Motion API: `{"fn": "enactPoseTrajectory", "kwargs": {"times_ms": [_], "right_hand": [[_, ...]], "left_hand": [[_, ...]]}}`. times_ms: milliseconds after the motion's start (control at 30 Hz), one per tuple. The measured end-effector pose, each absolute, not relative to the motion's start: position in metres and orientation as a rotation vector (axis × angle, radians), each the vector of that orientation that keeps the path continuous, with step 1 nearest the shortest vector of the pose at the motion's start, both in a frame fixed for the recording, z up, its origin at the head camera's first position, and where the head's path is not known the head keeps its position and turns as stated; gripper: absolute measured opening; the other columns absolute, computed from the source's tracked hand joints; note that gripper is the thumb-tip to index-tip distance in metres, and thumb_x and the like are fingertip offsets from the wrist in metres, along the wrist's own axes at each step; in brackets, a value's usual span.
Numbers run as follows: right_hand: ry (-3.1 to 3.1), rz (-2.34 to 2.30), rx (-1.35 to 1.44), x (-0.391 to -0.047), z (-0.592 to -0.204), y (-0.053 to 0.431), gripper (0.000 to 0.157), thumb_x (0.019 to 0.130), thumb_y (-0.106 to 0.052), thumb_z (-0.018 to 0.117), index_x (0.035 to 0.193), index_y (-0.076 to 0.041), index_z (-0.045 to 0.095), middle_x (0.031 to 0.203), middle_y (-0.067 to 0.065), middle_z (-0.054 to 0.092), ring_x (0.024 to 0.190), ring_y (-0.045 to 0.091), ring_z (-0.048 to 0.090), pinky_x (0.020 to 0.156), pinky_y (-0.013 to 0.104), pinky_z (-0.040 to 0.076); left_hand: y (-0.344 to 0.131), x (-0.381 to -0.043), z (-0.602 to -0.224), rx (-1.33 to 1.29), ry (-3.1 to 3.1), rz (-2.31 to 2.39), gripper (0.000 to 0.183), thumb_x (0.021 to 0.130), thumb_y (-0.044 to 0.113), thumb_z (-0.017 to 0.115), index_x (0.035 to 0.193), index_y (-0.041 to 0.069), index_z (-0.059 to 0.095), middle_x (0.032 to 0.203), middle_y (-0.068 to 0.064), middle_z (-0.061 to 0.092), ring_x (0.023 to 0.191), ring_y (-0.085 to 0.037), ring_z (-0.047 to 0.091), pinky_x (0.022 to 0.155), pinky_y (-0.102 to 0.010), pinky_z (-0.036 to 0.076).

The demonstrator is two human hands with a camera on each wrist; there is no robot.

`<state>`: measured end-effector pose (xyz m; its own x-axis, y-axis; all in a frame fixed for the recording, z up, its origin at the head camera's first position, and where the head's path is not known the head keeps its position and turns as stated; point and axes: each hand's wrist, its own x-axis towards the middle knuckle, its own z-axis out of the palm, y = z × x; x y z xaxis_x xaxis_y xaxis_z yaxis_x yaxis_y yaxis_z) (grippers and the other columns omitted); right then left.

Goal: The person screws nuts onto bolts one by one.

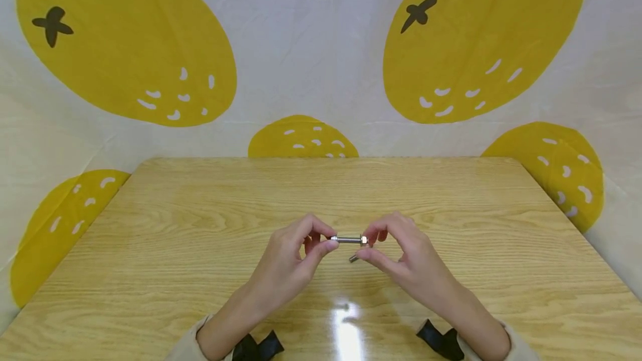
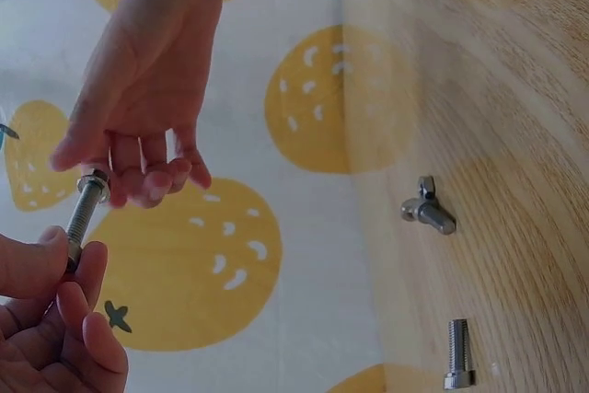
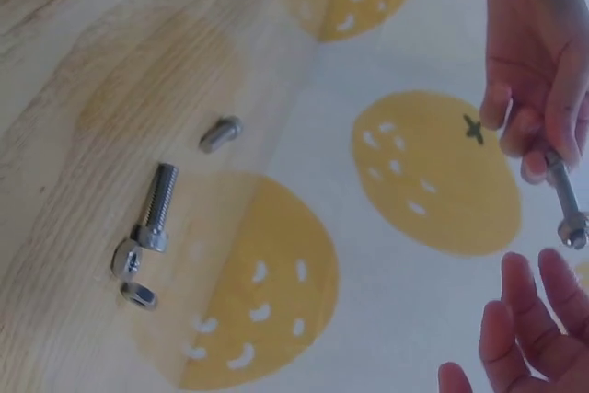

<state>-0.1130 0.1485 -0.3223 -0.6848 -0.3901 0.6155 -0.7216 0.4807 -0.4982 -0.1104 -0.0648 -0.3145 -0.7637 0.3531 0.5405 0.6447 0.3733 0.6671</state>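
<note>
My left hand pinches the head end of a steel bolt between thumb and fingers. The bolt lies roughly level in the head view, with a hex nut at its right end; something flat like a washer sits against the nut. Around that end my right hand has its thumb and index finger spread. In the right wrist view, the right fingers are loosely bent just below the nut, with a small gap. Whether the index finger touches the nut, I cannot tell.
Below the hands, on the wooden table, lie another bolt, a washer, a loose nut and a further bolt. A white cloth with yellow fruit prints hangs behind the table.
</note>
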Motion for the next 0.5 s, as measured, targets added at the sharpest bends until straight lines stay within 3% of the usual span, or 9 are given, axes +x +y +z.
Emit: {"fn": "enactPoseTrajectory", "kwargs": {"times_ms": [67, 133, 367, 500], "right_hand": [[-2.303, 1.072, 0.940, -0.1133, -0.3211, 0.1496, 0.031, 0.077, -0.017, 0.076, 0.102, -0.016, 0.058, 0.092, -0.009, 0.058, 0.087, 0.009, 0.050, 0.078, 0.024, 0.042], [-2.285, 1.085, 0.975, -0.1136, -0.3203, 0.1499, 0.037, 0.074, -0.011, 0.077, 0.105, -0.013, 0.057, 0.096, -0.006, 0.058, 0.089, 0.009, 0.051, 0.080, 0.022, 0.043], [-2.203, 1.128, 1.051, -0.1146, -0.3200, 0.1493, 0.038, 0.070, 0.004, 0.075, 0.102, -0.009, 0.059, 0.099, -0.002, 0.060, 0.096, 0.011, 0.052, 0.086, 0.018, 0.042], [-2.201, 1.141, 1.057, -0.1150, -0.3196, 0.1498, 0.035, 0.072, 0.004, 0.075, 0.101, -0.009, 0.059, 0.100, -0.001, 0.060, 0.097, 0.011, 0.052, 0.087, 0.017, 0.042]], "left_hand": [[-0.0650, -0.1106, -0.3143, -0.879, -2.332, -1.340, 0.011, 0.084, 0.012, 0.067, 0.093, 0.011, 0.060, 0.075, 0.007, 0.057, 0.062, -0.002, 0.043, 0.050, -0.018, 0.039], [-0.0653, -0.1107, -0.3142, -0.876, -2.334, -1.342, 0.011, 0.084, 0.012, 0.067, 0.093, 0.011, 0.061, 0.074, 0.007, 0.057, 0.062, -0.002, 0.044, 0.051, -0.017, 0.039], [-0.0658, -0.1110, -0.3157, -0.880, -2.323, -1.342, 0.012, 0.084, 0.011, 0.068, 0.093, 0.011, 0.060, 0.074, 0.007, 0.057, 0.062, -0.002, 0.044, 0.051, -0.017, 0.039], [-0.0656, -0.1116, -0.3157, -0.894, -2.310, -1.335, 0.011, 0.084, 0.011, 0.067, 0.093, 0.011, 0.060, 0.075, 0.006, 0.058, 0.062, -0.001, 0.044, 0.050, -0.018, 0.040]]}}
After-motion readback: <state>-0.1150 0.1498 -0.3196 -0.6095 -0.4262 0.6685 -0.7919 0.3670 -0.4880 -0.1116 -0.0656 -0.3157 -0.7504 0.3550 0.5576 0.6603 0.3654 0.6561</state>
